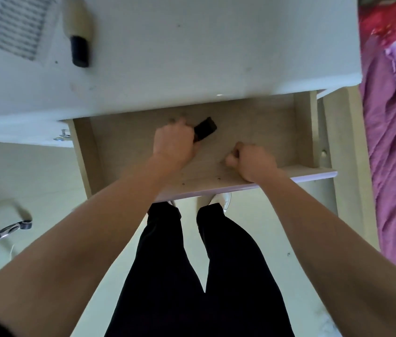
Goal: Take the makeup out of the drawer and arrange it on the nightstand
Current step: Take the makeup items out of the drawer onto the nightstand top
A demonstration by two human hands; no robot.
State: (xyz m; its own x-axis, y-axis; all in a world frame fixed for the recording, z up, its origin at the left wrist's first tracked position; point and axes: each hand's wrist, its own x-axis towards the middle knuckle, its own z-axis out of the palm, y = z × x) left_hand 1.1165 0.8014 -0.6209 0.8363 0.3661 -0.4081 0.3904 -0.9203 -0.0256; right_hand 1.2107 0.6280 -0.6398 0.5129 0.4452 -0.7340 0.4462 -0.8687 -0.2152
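Both hands reach into the open drawer [301,132]; left hand [173,144] clasps a small black makeup case [205,128], probably light, rigid, slick; right hand [252,161] curled shut, contents indiscernible.

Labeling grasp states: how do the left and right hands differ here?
The left hand is closed around a black case; the right hand is curled shut, with nothing visible in it. The left reaches deeper into the drawer; the right sits near its front edge. Both are inside the open drawer.
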